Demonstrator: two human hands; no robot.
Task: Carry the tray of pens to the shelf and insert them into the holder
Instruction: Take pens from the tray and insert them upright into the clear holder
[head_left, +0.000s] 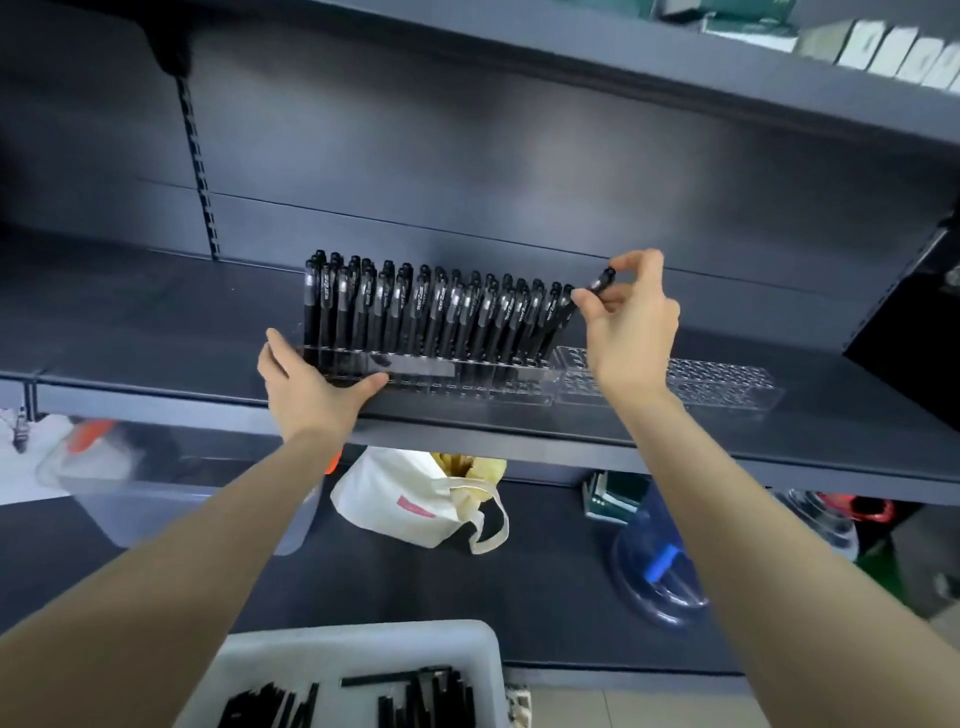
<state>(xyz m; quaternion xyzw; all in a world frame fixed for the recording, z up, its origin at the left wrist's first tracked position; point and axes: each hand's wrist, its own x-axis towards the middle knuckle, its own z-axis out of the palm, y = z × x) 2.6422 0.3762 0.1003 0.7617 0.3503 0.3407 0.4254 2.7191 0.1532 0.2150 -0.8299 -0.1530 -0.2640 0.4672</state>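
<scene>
My hands are both reaching up to the shelf (156, 332). My left hand (311, 384) is lying flat with straight fingers against the left end of the clear holder (519, 385), thumb stretching along its front wall. My right hand (628, 332) is pinching one black pen (598, 285) near its top between thumb and fingertips.

The holder is sitting close to the shelf's front edge, with bare shelf running behind it to the back panel and out to the left. Just to its right a second clear holder (727, 384) is lying end to end with it, its holes unfilled. The upper shelf (675, 67) is hanging well above the pen tops.

The pen I am gripping is leaning, top up and to the right, lower end slanting down-left into the right end of the row of pens (426, 312); whether it is sitting in a hole I cannot tell. The others are standing nearly upright, tops up.

Below me the grey tray (363, 649) is holding more pens (431, 696) lying flat. On the lower shelf a white tote bag (410, 499) and a blue bottle (660, 571) are sitting.
</scene>
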